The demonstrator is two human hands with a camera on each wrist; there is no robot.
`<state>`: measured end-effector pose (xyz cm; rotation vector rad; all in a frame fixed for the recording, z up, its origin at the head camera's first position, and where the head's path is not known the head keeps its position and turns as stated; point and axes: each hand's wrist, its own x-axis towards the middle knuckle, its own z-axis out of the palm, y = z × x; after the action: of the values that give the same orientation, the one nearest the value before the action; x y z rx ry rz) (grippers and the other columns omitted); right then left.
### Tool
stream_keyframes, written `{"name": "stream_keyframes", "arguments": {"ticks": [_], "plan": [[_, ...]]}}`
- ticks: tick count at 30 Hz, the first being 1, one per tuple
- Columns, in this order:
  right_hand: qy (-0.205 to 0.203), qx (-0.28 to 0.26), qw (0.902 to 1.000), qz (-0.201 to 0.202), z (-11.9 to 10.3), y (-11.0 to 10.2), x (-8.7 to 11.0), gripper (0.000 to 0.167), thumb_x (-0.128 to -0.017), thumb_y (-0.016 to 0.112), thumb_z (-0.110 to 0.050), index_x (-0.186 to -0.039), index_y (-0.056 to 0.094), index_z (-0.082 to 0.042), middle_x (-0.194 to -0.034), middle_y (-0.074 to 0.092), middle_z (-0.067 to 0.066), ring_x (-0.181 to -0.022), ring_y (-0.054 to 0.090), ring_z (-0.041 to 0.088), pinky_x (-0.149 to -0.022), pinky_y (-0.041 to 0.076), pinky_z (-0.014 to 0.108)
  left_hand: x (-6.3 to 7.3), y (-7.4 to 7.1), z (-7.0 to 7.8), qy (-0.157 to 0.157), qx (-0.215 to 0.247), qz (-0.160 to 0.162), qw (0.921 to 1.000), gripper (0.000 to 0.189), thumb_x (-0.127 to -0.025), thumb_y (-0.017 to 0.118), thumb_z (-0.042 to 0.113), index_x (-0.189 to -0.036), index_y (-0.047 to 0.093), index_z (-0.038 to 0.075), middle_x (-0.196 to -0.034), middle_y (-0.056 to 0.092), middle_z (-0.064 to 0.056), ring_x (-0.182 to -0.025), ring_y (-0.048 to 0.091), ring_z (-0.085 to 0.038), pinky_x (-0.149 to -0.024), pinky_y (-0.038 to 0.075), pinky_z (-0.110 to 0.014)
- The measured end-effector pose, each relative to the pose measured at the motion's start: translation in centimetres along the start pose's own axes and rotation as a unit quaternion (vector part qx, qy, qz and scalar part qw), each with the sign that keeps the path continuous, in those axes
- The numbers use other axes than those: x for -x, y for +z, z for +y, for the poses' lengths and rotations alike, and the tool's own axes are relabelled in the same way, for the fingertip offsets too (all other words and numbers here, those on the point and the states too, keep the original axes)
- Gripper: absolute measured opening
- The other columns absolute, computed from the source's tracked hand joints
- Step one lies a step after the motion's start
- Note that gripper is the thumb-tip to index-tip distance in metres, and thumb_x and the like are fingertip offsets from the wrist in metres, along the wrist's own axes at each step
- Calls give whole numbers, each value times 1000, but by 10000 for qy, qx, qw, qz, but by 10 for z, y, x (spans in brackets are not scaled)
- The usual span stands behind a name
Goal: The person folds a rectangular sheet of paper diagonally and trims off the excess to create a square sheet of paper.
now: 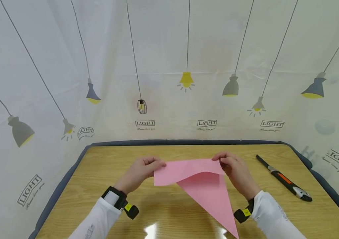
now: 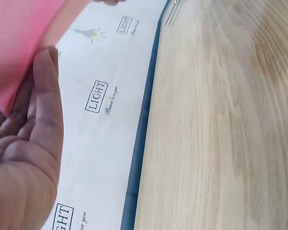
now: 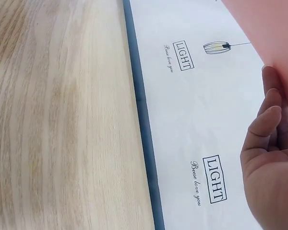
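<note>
A sheet of pink paper (image 1: 202,186) is held up over the wooden table between both hands, folded so that a straight band lies along its top and a triangular part hangs down to a point at the lower right. My left hand (image 1: 141,172) pinches the band's upper left corner between thumb and fingers. At the upper right corner my right hand (image 1: 236,171) pinches the paper. In the left wrist view the pink paper (image 2: 24,38) runs between thumb and fingers. The right wrist view has the paper (image 3: 269,33) against the fingertips.
A utility knife (image 1: 286,182) with a black and orange handle lies on the wooden table (image 1: 98,172) to the right, its dark blade end pointing away. Behind the table hangs a white curtain (image 1: 163,66) printed with lamps. Dark blue edging (image 1: 172,142) borders the tabletop.
</note>
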<state>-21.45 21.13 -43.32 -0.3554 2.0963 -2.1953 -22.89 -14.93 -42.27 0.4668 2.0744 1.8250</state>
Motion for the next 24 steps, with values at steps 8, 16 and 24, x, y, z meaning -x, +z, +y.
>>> {"name": "stream_keyframes", "arguments": {"ticks": [8, 16, 24], "plan": [[51, 611, 9980, 141, 7, 4, 0, 33, -98, 72, -24, -117, 64, 2, -97, 70, 8, -89, 66, 19, -82, 56, 31, 1, 6, -3, -162, -698, 500, 9962, 35, -93, 76, 39, -113, 70, 11, -99, 69, -10, -87, 62, -24, -76, 51, -33], [88, 1008, 9949, 60, 5, 4, 2, 37, -96, 74, -23, -127, 63, -4, -97, 70, 12, -86, 64, 19, -79, 54, 30, 3, 5, -2, -76, -1017, 440, 9938, 44, -95, 75, 34, -132, 64, 14, -98, 73, -7, -89, 68, -24, -78, 51, -36], [217, 1812, 9831, -146, -2, 3, 1, 45, -98, 72, -32, -136, 64, -10, -101, 68, 12, -87, 60, 24, -76, 49, 31, 3, 5, 0, 31, -1532, 462, 9871, 35, -98, 72, 27, -132, 65, 20, -97, 74, -2, -87, 69, -21, -83, 53, -45]]}}
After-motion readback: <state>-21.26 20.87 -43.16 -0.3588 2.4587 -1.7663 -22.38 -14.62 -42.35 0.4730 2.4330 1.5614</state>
